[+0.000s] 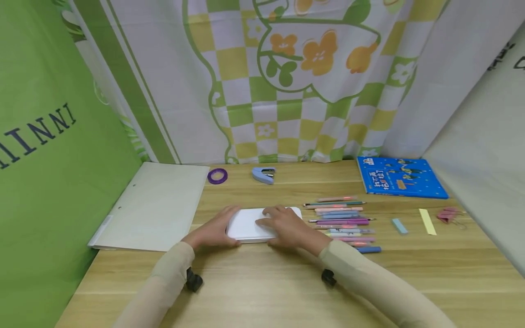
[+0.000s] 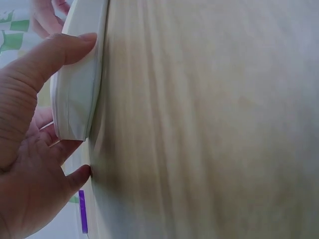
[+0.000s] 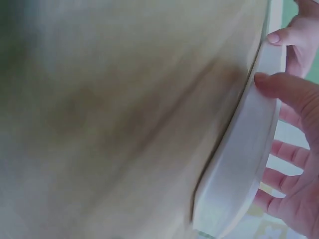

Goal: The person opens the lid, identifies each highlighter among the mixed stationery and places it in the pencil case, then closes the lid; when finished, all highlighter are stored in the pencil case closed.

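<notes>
A flat white rectangular box point(image 1: 247, 222) with rounded corners lies on the wooden table between both hands. My left hand point(image 1: 214, 231) grips its left end, the thumb along the front side, as the left wrist view also shows. From the right, my right hand point(image 1: 289, 229) holds it with the thumb against the front side and the fingers spread over the top. A thin seam runs along the side of the box point(image 2: 75, 94) in the left wrist view. Just right of my right hand lies a row of several pens and markers point(image 1: 342, 222).
Behind the box are a purple tape roll point(image 1: 217, 170) and a blue stapler point(image 1: 262, 175). A white folder point(image 1: 160, 205) lies left. To the right are a blue book point(image 1: 402, 177), a light-blue eraser-like block point(image 1: 399, 226), a yellow strip point(image 1: 428, 222) and a pink clip point(image 1: 448, 214).
</notes>
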The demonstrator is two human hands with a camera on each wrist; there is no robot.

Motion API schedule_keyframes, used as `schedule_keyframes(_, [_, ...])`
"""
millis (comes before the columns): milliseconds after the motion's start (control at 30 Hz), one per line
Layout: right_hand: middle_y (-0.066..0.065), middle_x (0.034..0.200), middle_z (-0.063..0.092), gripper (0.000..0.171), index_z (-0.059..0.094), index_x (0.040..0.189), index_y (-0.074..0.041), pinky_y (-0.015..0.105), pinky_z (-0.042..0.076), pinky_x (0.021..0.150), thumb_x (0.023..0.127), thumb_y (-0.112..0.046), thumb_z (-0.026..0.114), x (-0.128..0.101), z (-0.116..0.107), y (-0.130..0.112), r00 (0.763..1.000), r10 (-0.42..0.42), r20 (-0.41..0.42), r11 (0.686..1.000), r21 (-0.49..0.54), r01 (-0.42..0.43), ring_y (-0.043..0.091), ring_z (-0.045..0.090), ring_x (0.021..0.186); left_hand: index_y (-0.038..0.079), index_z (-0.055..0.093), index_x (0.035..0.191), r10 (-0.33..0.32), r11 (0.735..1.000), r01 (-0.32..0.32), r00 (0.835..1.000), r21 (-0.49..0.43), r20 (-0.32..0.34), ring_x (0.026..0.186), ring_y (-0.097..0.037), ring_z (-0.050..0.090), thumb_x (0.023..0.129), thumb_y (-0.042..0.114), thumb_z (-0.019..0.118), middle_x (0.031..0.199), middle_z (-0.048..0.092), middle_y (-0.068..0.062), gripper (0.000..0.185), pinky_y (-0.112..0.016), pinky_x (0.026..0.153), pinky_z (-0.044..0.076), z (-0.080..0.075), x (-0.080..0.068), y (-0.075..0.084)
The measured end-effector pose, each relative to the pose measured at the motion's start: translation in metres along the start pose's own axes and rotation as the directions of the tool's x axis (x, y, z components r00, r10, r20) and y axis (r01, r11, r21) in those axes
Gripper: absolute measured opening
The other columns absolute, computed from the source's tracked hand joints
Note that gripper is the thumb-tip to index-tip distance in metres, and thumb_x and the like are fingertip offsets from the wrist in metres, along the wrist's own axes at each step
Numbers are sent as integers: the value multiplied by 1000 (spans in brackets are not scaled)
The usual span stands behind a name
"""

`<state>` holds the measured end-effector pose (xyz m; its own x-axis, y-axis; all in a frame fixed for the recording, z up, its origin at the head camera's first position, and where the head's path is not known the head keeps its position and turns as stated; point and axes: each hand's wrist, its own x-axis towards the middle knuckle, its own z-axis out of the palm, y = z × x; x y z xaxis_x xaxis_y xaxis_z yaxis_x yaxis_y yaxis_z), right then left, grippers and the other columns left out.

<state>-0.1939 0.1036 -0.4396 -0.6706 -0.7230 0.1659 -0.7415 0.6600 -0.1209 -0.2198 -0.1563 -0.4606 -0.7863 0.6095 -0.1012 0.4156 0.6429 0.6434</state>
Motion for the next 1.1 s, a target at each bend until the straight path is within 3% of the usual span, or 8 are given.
schedule_keyframes(200, [13,119,61,54,66,122,-17,43,54,75,72,-37,74,5,-5,2,999,-54,9,994,-99,54,33,58,105,3,20,149,1,1000,-2,1000,-7,-17,137,-34,25,66,26,82,151,24,-19,106,-47,112,22,0,0,0])
schedule_keyframes(367, [12,120,62,54,66,122,-18,43,55,74,72,-39,73,4,-4,3,998,-69,8,991,-116,69,32,60,106,3,21,149,21,1000,-21,999,-10,-37,137,-32,27,65,24,82,150,27,-17,106,-47,112,21,3,0,-2])
schedule_keyframes(567, [11,118,64,53,68,119,-17,39,56,68,71,-39,73,2,-2,5,991,-125,-53,985,-128,118,28,64,100,4,20,149,46,999,-46,998,5,-40,136,-32,27,65,24,82,150,28,-17,106,-47,112,22,2,-2,-4])
schedule_keyframes(767, [7,113,68,47,69,117,-13,35,56,71,76,-36,73,5,-9,14,975,-191,-113,981,-48,187,22,67,95,7,14,152,18,999,-17,1000,43,-20,139,-32,22,67,31,84,154,20,-15,113,-47,112,21,0,-1,-9])
schedule_keyframes(1100, [14,116,65,41,68,114,-3,40,51,87,80,-26,75,-9,-11,28,962,-238,-131,965,79,250,29,61,106,9,7,153,-28,999,28,1000,-28,2,141,-33,16,64,39,86,155,13,-17,123,-48,113,17,-2,-1,-8])
